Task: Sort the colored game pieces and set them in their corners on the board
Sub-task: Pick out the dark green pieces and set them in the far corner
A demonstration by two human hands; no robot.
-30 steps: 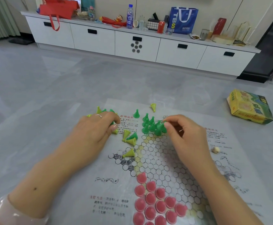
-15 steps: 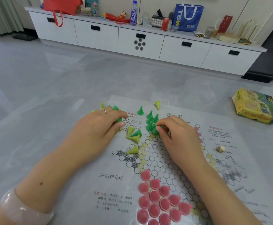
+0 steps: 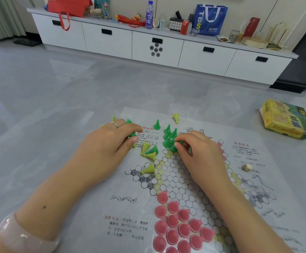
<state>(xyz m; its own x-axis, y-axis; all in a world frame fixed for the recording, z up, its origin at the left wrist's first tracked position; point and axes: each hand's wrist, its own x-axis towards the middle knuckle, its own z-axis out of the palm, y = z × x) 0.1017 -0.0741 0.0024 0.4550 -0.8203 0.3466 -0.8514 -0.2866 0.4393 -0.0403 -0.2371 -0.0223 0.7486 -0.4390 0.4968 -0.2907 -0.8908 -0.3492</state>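
A paper game board (image 3: pixel 199 185) with a star of circles lies on the floor. Several pink pieces (image 3: pixel 177 225) fill its near corner. Several dark green cone pieces (image 3: pixel 168 134) stand upright in the far corner. My right hand (image 3: pixel 199 157) pinches a dark green piece (image 3: pixel 174 147) at the edge of that group. My left hand (image 3: pixel 108 147) rests left of the board, fingers curled over green pieces (image 3: pixel 130 133). Yellow-green cones (image 3: pixel 149 169) and one dark green cone lie tipped over between my hands. One more yellow-green piece (image 3: pixel 176 118) lies beyond the green group.
A yellow and green game box (image 3: pixel 285 119) lies on the floor at the right. A small beige bead (image 3: pixel 247 167) sits on the board's right side. A long white cabinet (image 3: pixel 157 44) with bags and bottles on top runs along the far wall.
My right hand has come down from above the green group and now pinches a piece at its near edge. My left hand has barely moved. The view has shifted slightly.
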